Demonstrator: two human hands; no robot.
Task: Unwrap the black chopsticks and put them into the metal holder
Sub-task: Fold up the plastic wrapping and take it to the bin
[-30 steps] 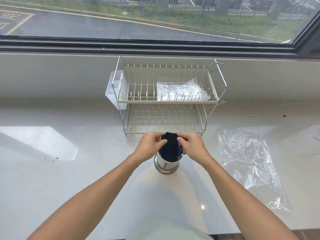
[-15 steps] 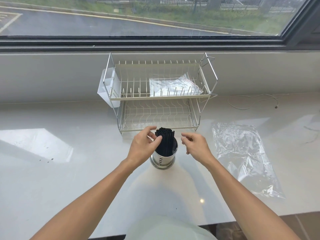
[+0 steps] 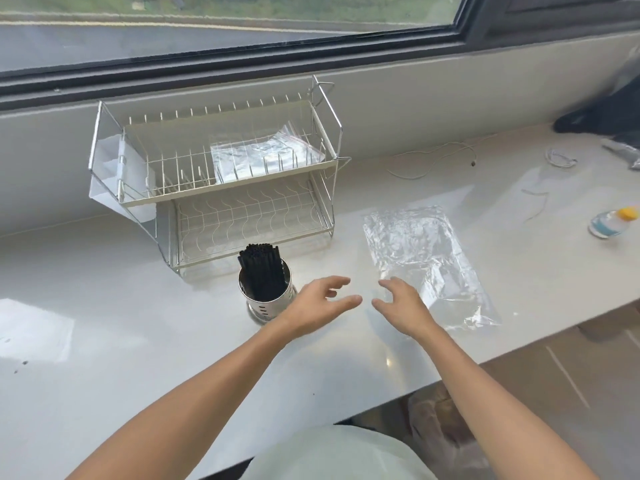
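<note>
- Both hands hover empty above the counter: the left hand and the right hand have relaxed, spread fingers and grasp nothing, the left just right of the metal holder.
- All the black chopsticks stand bundled in the holder, leaning a little toward the back wall, tips down, so the placing looks finished.
- One clear plastic wrapper lies flat toward the counter's right side, near its front edge, probably laid there to keep it out of the way.
- A wire dish rack stands against the back wall directly behind the holder, with another clear bag on its upper tier.
- Near the far right edge sits a small bottle with a yellow cap; a thin white cord trails along the back.
</note>
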